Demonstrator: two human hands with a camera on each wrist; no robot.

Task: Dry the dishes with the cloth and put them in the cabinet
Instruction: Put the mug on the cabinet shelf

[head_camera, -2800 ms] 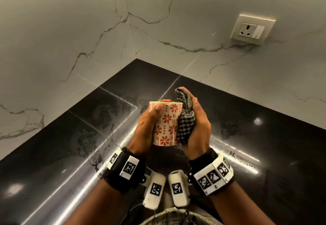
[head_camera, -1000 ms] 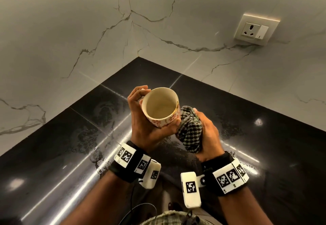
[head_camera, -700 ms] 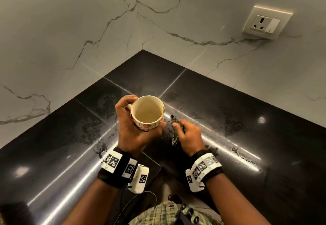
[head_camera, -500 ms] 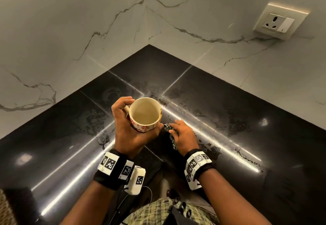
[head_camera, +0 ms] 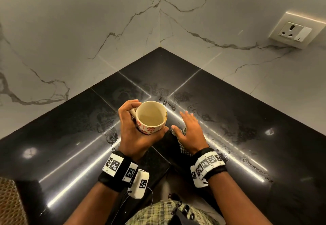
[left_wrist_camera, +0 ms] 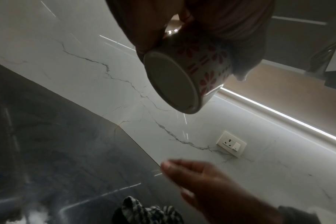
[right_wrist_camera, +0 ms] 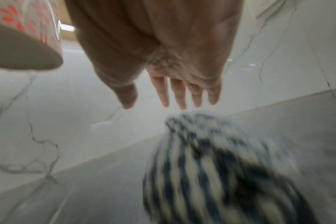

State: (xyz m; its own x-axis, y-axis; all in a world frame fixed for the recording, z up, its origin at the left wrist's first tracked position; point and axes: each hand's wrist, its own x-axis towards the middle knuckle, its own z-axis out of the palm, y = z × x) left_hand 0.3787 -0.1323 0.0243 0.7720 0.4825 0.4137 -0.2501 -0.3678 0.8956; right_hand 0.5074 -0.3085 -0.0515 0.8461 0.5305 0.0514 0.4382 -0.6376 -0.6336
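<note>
A: What does each hand show?

B: The left hand (head_camera: 135,133) grips the mug (head_camera: 151,117), fingers hooked at the handle and thumb wrapped under the flowered wall. The mug is upright, mouth up, held clear of the countertop (head_camera: 238,111). The right hand (head_camera: 189,133) is spread, fingers straight and slightly parted, holding nothing.

A: Where is the cloth?

B: The checked cloth (right_wrist_camera: 220,166) lies bunched on the countertop directly under the right palm, just thumb-side of the left hand. The right wrist view shows a gap between the fingertips (right_wrist_camera: 179,98) and the cloth; that view is blurred.

A: How far along is the task?

B: By judgement, drying of this mug looks finished and the carry to the cabinet is next. No cabinet is identifiable in these views.

A: What could go wrong?

B: Three risks:
- The mug hangs from one hand only. A damp wall or handle could let it slip, and the stone below would chip it.
- Wet streaks mark the countertop beyond the right fingers. The cloth may soak them up and dry the next dish poorly.
- The mug sits close beside the right thumb. A careless sweep could knock it.
</note>
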